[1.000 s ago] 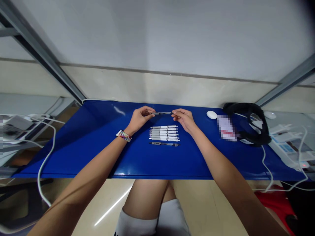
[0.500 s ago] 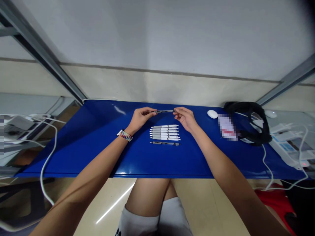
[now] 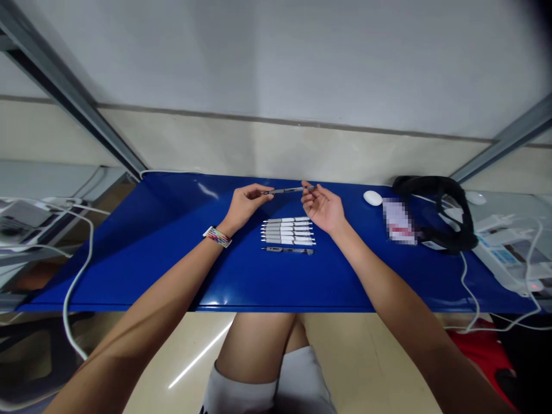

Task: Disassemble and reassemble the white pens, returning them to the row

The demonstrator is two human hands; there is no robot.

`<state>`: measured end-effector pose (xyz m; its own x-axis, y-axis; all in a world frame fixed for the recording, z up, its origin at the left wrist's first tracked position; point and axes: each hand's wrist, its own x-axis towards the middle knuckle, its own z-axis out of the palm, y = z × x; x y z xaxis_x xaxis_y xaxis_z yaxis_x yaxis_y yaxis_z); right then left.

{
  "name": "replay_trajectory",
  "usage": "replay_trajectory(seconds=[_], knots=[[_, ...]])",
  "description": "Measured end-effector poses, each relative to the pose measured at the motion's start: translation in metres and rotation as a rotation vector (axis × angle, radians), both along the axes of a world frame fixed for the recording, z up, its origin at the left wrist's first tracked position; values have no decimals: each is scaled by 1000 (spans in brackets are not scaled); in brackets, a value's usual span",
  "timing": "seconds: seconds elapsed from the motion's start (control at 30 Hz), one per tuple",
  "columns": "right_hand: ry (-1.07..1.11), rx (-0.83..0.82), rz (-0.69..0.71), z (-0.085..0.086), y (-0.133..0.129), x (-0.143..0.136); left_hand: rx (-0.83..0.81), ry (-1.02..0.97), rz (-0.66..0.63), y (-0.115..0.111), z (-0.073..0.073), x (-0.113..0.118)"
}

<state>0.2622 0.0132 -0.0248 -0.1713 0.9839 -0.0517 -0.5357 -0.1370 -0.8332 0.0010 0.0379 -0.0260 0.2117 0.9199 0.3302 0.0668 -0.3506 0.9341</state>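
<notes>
A dark, partly clear pen (image 3: 288, 190) is held level above the back half of the blue table. My left hand (image 3: 248, 206) pinches its left end between thumb and fingers. The other end rests against the fingers of my right hand (image 3: 322, 207), which is turned palm up with fingers loosely curled and apart. Below the hands lies a neat stack of several white and grey pens (image 3: 288, 231), side by side and pointing left. One more dark pen (image 3: 288, 250) lies just in front of that row, parallel to it.
The blue table (image 3: 142, 259) has a white mouse (image 3: 372, 198), a blurred card (image 3: 399, 221) and a black headset-like strap (image 3: 463, 215) at its right. A white device (image 3: 500, 259) with cables sits at the far right; a white cable (image 3: 69, 299) hangs at left.
My right hand has rolled palm up and its fingers have loosened around the pen's right end, which is slightly raised. My left hand keeps its pinch.
</notes>
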Motion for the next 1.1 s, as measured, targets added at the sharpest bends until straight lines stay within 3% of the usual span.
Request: replay_trajectory(seconds=[0.37, 0.8, 1.1], knots=[[8, 19, -92, 1, -3, -9, 1, -30, -13, -1, -1, 3], [56, 84, -44, -6, -3, -8, -34, -53, 12, 0, -2, 3], [57, 121, -82, -10, 2, -9, -29, -25, 17, -2, -1, 4]])
